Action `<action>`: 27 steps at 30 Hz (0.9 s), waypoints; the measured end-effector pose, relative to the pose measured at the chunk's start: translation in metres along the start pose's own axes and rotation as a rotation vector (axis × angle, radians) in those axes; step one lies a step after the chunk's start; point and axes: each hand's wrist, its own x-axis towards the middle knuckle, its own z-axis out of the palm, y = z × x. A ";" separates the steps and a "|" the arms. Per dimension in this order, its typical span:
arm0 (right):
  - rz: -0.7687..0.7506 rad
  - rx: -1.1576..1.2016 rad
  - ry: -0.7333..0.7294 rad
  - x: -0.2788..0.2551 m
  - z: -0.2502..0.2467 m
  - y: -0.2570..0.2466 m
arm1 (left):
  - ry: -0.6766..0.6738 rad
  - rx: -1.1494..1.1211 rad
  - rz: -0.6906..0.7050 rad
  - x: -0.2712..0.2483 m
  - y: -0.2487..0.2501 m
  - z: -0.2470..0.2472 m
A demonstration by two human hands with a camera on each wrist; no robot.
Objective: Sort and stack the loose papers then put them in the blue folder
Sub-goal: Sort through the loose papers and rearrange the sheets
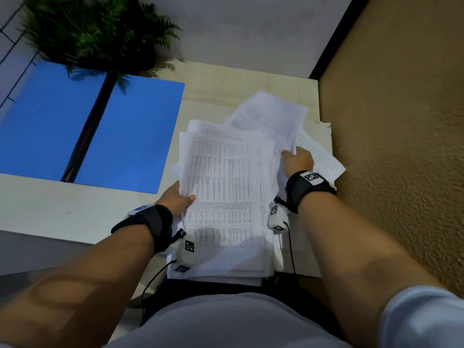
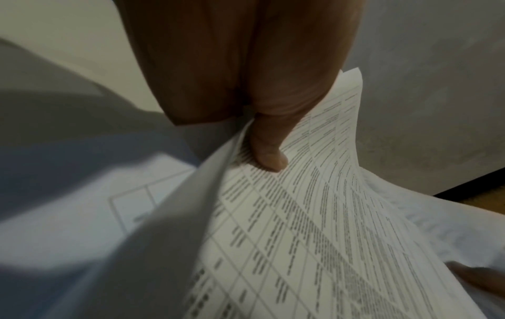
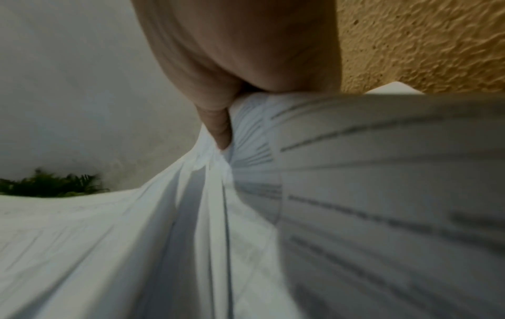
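A stack of printed papers (image 1: 226, 197) with tables lies on the desk in front of me. My left hand (image 1: 179, 198) pinches its left edge, thumb on top, as the left wrist view shows at the papers (image 2: 300, 215) under my left hand (image 2: 269, 155). My right hand (image 1: 296, 159) grips a few loose sheets (image 1: 271, 116) at the right, lifted and bent; in the right wrist view my right hand (image 3: 221, 129) holds the sheets (image 3: 246, 194). The blue folder (image 1: 100, 131) lies open and flat at the left.
A potted fern (image 1: 95, 33) stands behind the folder, its leaves over the folder's top. A rough tan wall (image 1: 401, 121) runs along the right edge of the desk (image 1: 50, 212). One more sheet (image 1: 324, 156) lies under my right hand by the wall.
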 end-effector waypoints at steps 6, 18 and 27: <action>-0.373 0.154 0.504 -0.046 -0.064 -0.040 | -0.034 0.026 0.031 -0.010 0.004 -0.001; -0.452 0.142 0.042 -0.073 -0.098 -0.046 | -0.158 0.303 0.062 -0.034 0.012 -0.020; -0.386 -0.430 -0.321 -0.073 -0.010 -0.022 | -0.072 0.228 -0.008 -0.039 0.017 -0.008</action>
